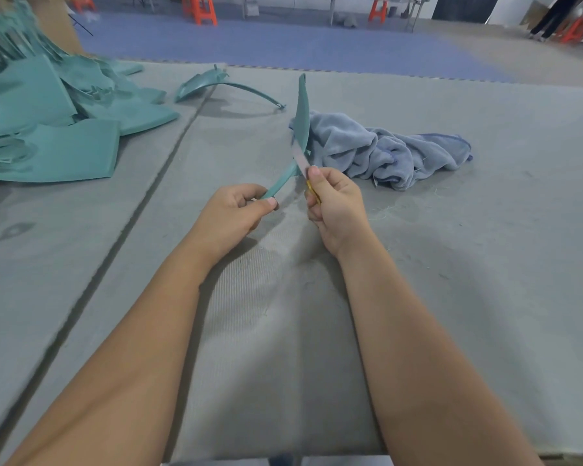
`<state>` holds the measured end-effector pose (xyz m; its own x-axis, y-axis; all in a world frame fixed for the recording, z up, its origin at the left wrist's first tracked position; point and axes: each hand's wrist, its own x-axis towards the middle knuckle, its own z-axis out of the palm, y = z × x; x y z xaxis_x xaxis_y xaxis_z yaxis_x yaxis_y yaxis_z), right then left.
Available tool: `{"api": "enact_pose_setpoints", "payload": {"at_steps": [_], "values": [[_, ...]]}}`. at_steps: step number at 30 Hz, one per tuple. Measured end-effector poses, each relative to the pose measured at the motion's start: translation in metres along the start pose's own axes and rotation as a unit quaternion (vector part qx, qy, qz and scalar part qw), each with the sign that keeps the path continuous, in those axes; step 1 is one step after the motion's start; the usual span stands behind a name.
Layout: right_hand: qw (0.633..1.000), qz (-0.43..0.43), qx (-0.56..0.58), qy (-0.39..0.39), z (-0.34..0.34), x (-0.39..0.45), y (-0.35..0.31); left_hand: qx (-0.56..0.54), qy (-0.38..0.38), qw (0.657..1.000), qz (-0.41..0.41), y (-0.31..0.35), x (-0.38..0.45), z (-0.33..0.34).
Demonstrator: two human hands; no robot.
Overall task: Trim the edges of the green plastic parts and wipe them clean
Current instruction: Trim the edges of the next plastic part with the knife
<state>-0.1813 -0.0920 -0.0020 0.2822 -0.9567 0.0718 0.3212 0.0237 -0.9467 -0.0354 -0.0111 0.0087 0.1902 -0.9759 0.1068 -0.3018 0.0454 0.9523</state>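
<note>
My left hand (231,215) pinches the narrow lower end of a curved green plastic part (303,112) between thumb and curled fingers, so the part rises from the hand toward one o'clock and stands nearly upright above the grey mat (451,264). My right hand (334,203) grips a knife (302,163) with a yellow handle, fingers wrapped round it and thumb on top; the pale blade points toward eleven o'clock and lies against the part's edge just above my left fingers. The blade is blurred, so I cannot tell exactly where it touches. Behind the held part, at two o'clock, a crumpled blue towel (384,153) lies on the mat. At twelve o'clock, farther off, another green part (209,84) rests on the mat, arched with its ends down. At ten o'clock a heap of green parts (48,129) is piled up. Orange stools (202,10) stand far back on the blue floor
</note>
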Motion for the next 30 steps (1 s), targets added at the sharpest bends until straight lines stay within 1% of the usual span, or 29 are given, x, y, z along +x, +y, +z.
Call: {"api": "enact_pose_setpoints", "payload": {"at_steps": [3, 5, 8, 10, 13, 21, 25, 28, 30], "values": [[1.0, 0.011, 0.024, 0.017, -0.001, 0.001, -0.001, -0.002, 0.006, 1.0, -0.005, -0.001, 0.001, -0.002], [1.0, 0.006, 0.007, -0.02, -0.002, 0.0, -0.001, -0.011, 0.01, 1.0, -0.001, -0.001, 0.001, -0.001], [0.991, -0.011, -0.076, -0.106, 0.0, -0.003, 0.002, -0.034, 0.004, 0.999, 0.002, -0.002, 0.002, -0.001], [0.985, -0.025, -0.117, -0.121, 0.002, -0.004, 0.004, -0.046, -0.005, 0.999, 0.003, -0.003, 0.003, -0.003], [0.989, -0.028, -0.106, -0.095, 0.003, -0.003, 0.003, -0.051, -0.016, 0.999, 0.002, -0.004, 0.004, -0.005], [0.998, -0.002, -0.066, -0.026, 0.003, 0.002, -0.001, -0.049, -0.034, 0.998, -0.002, -0.005, 0.005, -0.007], [0.999, 0.02, 0.011, 0.025, 0.001, 0.002, -0.003, -0.039, -0.033, 0.999, -0.001, -0.006, 0.004, -0.012], [0.997, 0.023, 0.069, 0.013, -0.003, 0.0, -0.005, 0.004, -0.018, 1.0, -0.01, -0.006, 0.002, -0.013], [0.997, 0.024, 0.079, -0.007, -0.003, -0.001, -0.006, 0.024, 0.0, 1.0, -0.017, -0.004, 0.001, -0.012]]}}
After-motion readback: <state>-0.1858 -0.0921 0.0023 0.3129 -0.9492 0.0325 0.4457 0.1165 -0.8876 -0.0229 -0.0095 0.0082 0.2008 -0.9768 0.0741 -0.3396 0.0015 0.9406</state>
